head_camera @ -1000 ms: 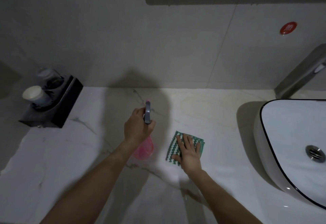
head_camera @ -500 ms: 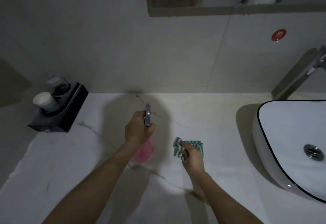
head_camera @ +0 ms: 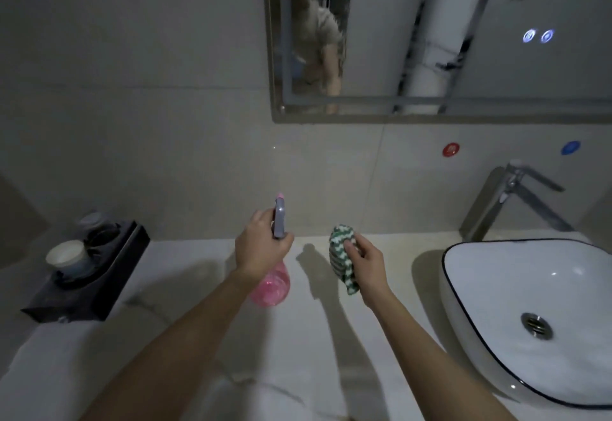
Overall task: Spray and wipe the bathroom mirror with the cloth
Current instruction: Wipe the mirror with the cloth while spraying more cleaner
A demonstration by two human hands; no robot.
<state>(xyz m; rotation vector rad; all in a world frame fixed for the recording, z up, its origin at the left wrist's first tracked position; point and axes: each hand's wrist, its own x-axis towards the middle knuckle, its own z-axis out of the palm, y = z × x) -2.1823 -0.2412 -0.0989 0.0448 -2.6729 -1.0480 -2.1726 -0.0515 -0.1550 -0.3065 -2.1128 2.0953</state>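
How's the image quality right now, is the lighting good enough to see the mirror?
Head view: dim overall; the mirror shows a blurred, smeared reflection; hard shadows fall from the spray bottle and cloth onto the counter; wide-angle bending at the edges.

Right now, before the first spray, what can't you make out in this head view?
- Mirror: top and right cut off by the frame; too dim to judge any dirt.
- Spray bottle: trigger and neck hidden by the left hand.
- Cloth: partly covered by the right hand.
- Cups in the black holder: contents too dark to tell.
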